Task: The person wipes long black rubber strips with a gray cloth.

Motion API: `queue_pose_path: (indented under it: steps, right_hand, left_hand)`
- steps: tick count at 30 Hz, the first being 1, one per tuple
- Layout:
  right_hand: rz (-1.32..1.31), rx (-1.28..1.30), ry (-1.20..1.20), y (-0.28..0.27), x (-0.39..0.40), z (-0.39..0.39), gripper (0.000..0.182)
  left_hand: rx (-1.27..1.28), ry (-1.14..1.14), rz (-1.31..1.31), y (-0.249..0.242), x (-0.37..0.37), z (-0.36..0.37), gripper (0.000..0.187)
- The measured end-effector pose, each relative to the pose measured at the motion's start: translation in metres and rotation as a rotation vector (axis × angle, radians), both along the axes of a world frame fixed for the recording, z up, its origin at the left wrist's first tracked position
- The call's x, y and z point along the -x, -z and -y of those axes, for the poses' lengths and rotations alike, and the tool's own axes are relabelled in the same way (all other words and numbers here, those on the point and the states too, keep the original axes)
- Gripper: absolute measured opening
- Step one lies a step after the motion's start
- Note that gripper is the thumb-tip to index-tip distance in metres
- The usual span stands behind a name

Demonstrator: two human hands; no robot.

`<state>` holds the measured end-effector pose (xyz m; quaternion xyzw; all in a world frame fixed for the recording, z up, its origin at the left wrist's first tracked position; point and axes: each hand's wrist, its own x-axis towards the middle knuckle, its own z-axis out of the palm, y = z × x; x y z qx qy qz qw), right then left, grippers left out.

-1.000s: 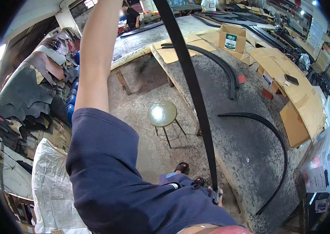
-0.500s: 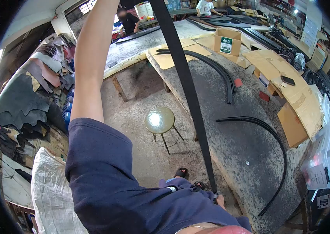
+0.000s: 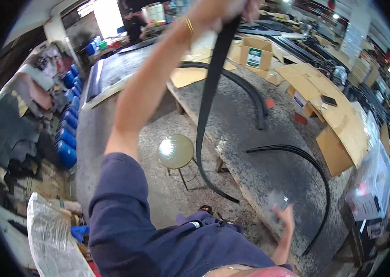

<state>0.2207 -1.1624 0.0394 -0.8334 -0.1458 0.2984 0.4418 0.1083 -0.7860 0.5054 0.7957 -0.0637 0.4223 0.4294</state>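
My left hand (image 3: 225, 8) is raised at the top edge, partly cut off and blurred, its fingers closed round the upper end of a long black strap (image 3: 208, 83). The strap hangs down past the table's near edge and curves at its free lower end. My right hand (image 3: 285, 216) is low on the right over the dark worktable (image 3: 255, 184), near a small shiny spot. Its fingers are smeared by motion, with a greyish blur beside them. Thin curved black strips (image 3: 321, 171) lie to its right, and a thicker curved bundle of strips (image 3: 252, 92) lies farther back.
A round stool (image 3: 175, 151) stands left of the table. Cardboard boxes (image 3: 256, 51), a phone (image 3: 328, 100) on cardboard and a clear plastic bin (image 3: 372, 184) line the far right. Hides (image 3: 10, 124) and blue containers (image 3: 67, 152) are at left. A person (image 3: 134, 27) is at the back.
My right hand has let go of the strap's lower end and moved right over the table. The strap, taut before, now hangs loose and curved. My left hand has come into view.
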Motion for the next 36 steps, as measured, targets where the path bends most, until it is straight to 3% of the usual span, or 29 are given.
queue_pose_path:
  steps: [1,2,3,4,5,6,7,11,14,15,17,18,20,22,24,26,27,30,32,34,35,36]
  right_hand:
    - [0.178,-0.031,0.164,-0.04,-0.016,-0.016,0.046]
    - [0.339,-0.259,0.155,-0.088,-0.027,-0.031,0.047]
    - [0.459,-0.319,0.302,-0.145,-0.018,-0.048,0.041]
    - [0.433,-0.697,0.247,-0.176,-0.028,-0.055,0.036]
    - [0.48,-0.806,0.131,-0.227,-0.015,-0.072,0.029]
    - [0.511,-0.81,0.145,-0.255,-0.007,-0.087,0.029]
    - [0.629,-0.712,0.049,-0.277,0.0,-0.102,0.026]
    - [0.762,-0.535,-0.1,-0.288,0.014,-0.143,0.019]
    - [0.762,-0.64,0.048,-0.267,0.005,-0.14,0.02]
    - [0.868,-0.784,0.313,-0.288,0.02,-0.152,0.026]
    - [0.658,-0.87,0.513,-0.297,-0.031,-0.1,0.033]
    - [0.868,-0.873,0.633,-0.32,-0.04,-0.095,0.034]
    - [1.013,-0.81,0.672,-0.336,-0.098,-0.042,0.03]
    - [1.06,-0.633,0.785,-0.331,-0.172,0.057,0.027]
    - [1.021,-0.322,1.036,-0.329,-0.187,0.138,0.029]
    - [1.184,-0.201,1.176,-0.302,-0.194,0.24,0.039]
    - [1.233,-0.129,1.221,-0.281,-0.209,0.332,0.041]
    - [0.871,0.03,1.551,-0.226,-0.146,0.448,0.049]
    - [0.756,0.155,1.758,-0.18,-0.097,0.474,0.05]
    - [0.667,0.258,1.914,-0.147,-0.059,0.497,0.051]
    - [0.63,0.276,1.978,-0.131,-0.04,0.512,0.051]
    - [0.596,0.271,2.039,-0.113,-0.024,0.523,0.052]
  left_hand:
    - [-0.219,-0.076,-0.001,0.039,-0.019,-0.001,0.044]
    - [-0.145,0.0,-0.17,0.061,-0.017,0.023,0.049]
    - [0.107,0.198,-0.367,0.089,-0.026,0.037,0.041]
    - [0.102,0.231,-0.447,0.106,-0.021,0.057,0.045]
    - [0.068,0.332,-0.223,0.143,-0.036,0.067,0.043]
    - [-0.066,0.334,-0.158,0.174,-0.047,0.07,0.039]
    - [-0.002,0.432,-0.209,0.191,-0.047,0.075,0.037]
    - [0.218,0.584,-0.321,0.235,-0.033,0.073,0.029]
    - [0.286,0.67,-0.346,0.274,-0.024,0.055,0.026]
    - [0.308,0.678,-0.376,0.3,-0.023,0.051,0.026]
    - [0.34,0.64,-0.472,0.371,-0.02,0.048,0.024]
    - [0.354,0.599,-0.534,0.416,-0.015,0.051,0.024]
    - [0.293,0.462,-0.506,0.521,0.003,0.062,0.025]
    - [0.208,0.44,-0.681,0.572,0.041,0.067,0.029]
    - [0.111,0.508,-0.869,0.619,0.063,0.064,0.033]
    - [-0.003,0.594,-1.058,0.642,0.072,0.063,0.038]
    - [-0.052,0.622,-1.095,0.645,0.071,0.059,0.041]
    - [-0.22,0.771,-1.186,0.683,0.071,0.041,0.042]
    - [-0.16,0.819,-1.306,0.715,0.074,0.024,0.037]
    - [-0.432,0.858,-1.338,0.743,0.079,0.007,0.037]
    - [-0.674,0.755,-1.418,0.742,0.085,-0.009,0.039]
    - [-0.745,0.654,-1.574,0.661,0.071,-0.008,0.04]
